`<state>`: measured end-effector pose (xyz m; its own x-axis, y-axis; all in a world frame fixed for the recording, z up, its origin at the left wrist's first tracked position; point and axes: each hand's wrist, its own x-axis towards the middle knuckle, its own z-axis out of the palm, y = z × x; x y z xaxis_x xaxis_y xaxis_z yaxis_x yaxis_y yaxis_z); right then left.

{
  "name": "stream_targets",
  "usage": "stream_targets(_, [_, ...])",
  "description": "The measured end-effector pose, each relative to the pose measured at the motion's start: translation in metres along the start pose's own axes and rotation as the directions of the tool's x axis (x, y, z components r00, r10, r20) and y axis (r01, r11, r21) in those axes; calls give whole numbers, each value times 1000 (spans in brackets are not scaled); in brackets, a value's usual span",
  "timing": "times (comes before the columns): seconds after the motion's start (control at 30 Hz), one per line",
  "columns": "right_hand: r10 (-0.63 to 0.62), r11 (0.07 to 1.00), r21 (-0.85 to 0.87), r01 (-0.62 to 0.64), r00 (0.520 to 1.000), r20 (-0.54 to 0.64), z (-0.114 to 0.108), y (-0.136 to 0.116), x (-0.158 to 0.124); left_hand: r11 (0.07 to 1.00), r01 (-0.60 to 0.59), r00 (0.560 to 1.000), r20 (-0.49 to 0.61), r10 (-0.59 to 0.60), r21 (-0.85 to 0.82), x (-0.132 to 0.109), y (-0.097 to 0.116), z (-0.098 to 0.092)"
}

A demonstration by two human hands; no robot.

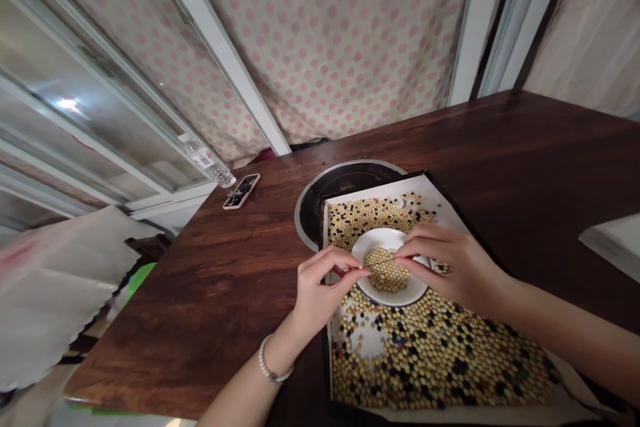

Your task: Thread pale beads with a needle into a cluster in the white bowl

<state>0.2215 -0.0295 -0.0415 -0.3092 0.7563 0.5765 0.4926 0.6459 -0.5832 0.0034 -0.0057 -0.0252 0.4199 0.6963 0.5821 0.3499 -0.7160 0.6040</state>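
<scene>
A thin dark strand [375, 263] stretches just above a mound of yellow beans [386, 272] on a white plate [385, 237]. The left hand [320, 287] and right hand [450, 267] each pinch one end between fingertips. The plate sits on a tray [443, 208] of scattered yellow and dark beans [430, 353], on a wooden table [200, 293].

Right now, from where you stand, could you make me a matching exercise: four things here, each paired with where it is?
Things:
1. Thin dark strand
2. White round plate
3. White beaded bracelet
4. Clear plastic bottle

Places:
A. Pinched between left hand and right hand
B. On its side by the window
C. Around the left wrist
D. Among yellow beans, under the hands

Pairs: 1-A, 2-D, 3-C, 4-B
</scene>
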Motion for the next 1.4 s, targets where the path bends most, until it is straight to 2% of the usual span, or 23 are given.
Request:
stream_targets(0.3, [2,1000,7,-3,997,80,1,0,-1,998,-15,1000,26,17,-53,1,1,0])
stream_targets(0.4, [-5,999,54,1,998,67,4,1,-1,998,0,1000,29,2,-62,-1,0,1])
stream_targets(0.67, [227,960,176,-218,973,-34,-4,-2,7,987,113,989,-82,-122,-110,-5,-4,5])
stream_targets(0.83, [283,945,203,-258,953,-106,-6,3,8,973,179,978,-84,-192,-143,-2,-4,3])
stream_targets(0.93, [278,947,192,-257,956,-95,-6,3,8,970,167,983,-50,-178,-177,3,-1,2])
stream_targets(1.0, [258,953,183,-241,963,-77,-6,2,9,962,158,982,-65,-176,-224,6,2,1])
stream_targets(1.13, [206,967,162,-196,978,-41,-7,-3,10,946,161,962,-171,-214,-282,11,7,2])
stream_targets(1.3, [165,972,172,-161,986,-8,-9,-7,10,954,143,936,-277,-216,-263,10,7,1])
stream_targets(1.4, [150,974,176,-146,989,-12,-9,-7,9,962,143,929,-303,-212,-234,7,5,-1])
